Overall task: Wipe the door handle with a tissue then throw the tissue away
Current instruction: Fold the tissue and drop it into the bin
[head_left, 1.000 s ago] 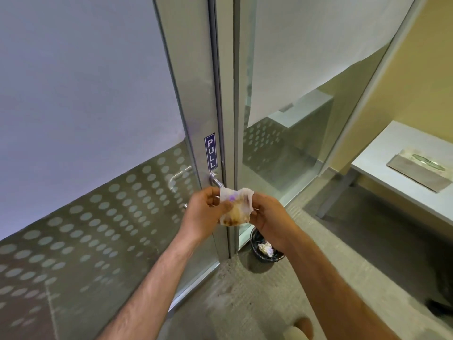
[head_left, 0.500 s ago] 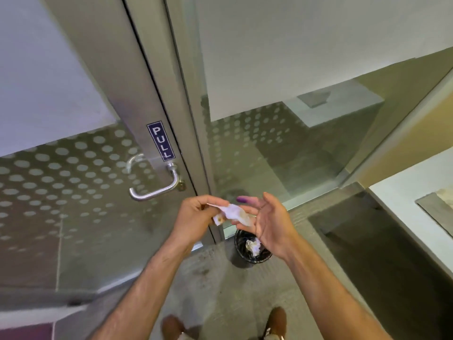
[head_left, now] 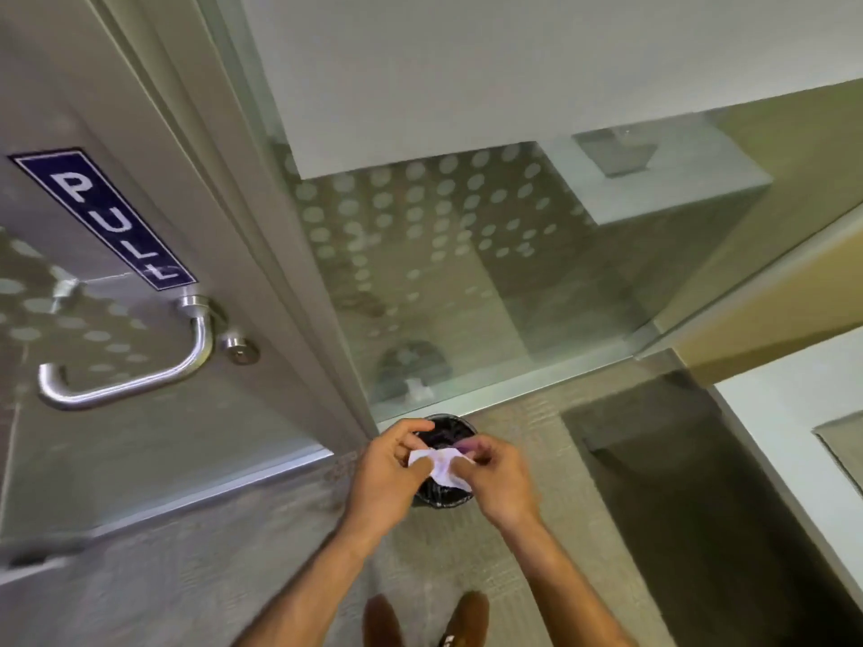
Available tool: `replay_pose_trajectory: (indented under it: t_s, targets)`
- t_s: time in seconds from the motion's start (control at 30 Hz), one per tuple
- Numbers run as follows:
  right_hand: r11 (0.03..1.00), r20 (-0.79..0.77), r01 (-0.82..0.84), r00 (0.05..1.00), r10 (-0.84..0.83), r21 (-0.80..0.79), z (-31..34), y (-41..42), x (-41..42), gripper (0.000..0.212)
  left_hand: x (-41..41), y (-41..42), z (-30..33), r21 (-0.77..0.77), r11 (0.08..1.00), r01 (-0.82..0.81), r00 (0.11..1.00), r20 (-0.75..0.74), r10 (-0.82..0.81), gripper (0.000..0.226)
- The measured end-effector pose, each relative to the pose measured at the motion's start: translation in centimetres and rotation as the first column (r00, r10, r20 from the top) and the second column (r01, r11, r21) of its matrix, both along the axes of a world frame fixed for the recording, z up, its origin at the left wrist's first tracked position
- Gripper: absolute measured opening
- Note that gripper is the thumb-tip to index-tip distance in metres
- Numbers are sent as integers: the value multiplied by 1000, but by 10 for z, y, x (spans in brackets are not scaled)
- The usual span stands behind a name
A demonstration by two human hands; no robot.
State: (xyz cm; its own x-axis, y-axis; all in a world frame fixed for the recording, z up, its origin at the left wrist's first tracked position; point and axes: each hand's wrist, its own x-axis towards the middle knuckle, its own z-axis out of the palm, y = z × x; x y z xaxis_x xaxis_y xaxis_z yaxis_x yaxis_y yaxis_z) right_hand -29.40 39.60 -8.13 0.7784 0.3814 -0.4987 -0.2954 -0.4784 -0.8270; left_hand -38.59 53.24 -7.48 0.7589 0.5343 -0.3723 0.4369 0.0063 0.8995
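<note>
A crumpled white tissue (head_left: 442, 469) is pinched between my left hand (head_left: 387, 473) and my right hand (head_left: 495, 478), both held low, directly above a small black-lined waste bin (head_left: 443, 499) on the floor. My hands hide most of the bin. The silver lever door handle (head_left: 140, 371) sits on the metal door at the left, under a blue PULL sign (head_left: 105, 217), well up and left of my hands.
A round lock cylinder (head_left: 240, 350) sits right of the handle. A frosted, dotted glass panel (head_left: 467, 254) stands behind the bin. A white counter (head_left: 789, 441) runs along the right edge. My shoes (head_left: 425, 621) show at the bottom on the carpet.
The view has tilted down and nearer to the floor. Both hands dropped from beside the handle to over the bin, and the right hand, open half a second ago, has closed on the tissue.
</note>
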Motion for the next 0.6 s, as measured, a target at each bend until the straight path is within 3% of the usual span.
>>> replay_pose_trajectory:
  t_s: [0.13,0.2,0.27,0.37,0.5,0.6]
  targets:
    - [965,-385,195,915,-116,173,-87,-3,10,27,12,-15,-88,261,956,132,991,-17,-132,49]
    - [957,-462,220,880,-110,191,-131,-6,12,22,14,-24,-132,269,941,206,978,-59,-198,52]
    - [951,-475,274,862,-177,145,-178,-13,11,16,13,-32,-174,209,940,271,962,-96,-256,53]
    - [940,-405,340,861,-308,9,-246,-24,10,27,8,-40,-231,94,942,322,944,-115,-311,46]
    - [935,-325,348,879,-349,-63,-320,-23,13,29,7,-36,-294,88,946,311,937,-196,-290,35]
    - [949,-236,294,920,-314,-116,-360,-16,19,35,12,-24,-330,108,936,336,910,-292,-293,39]
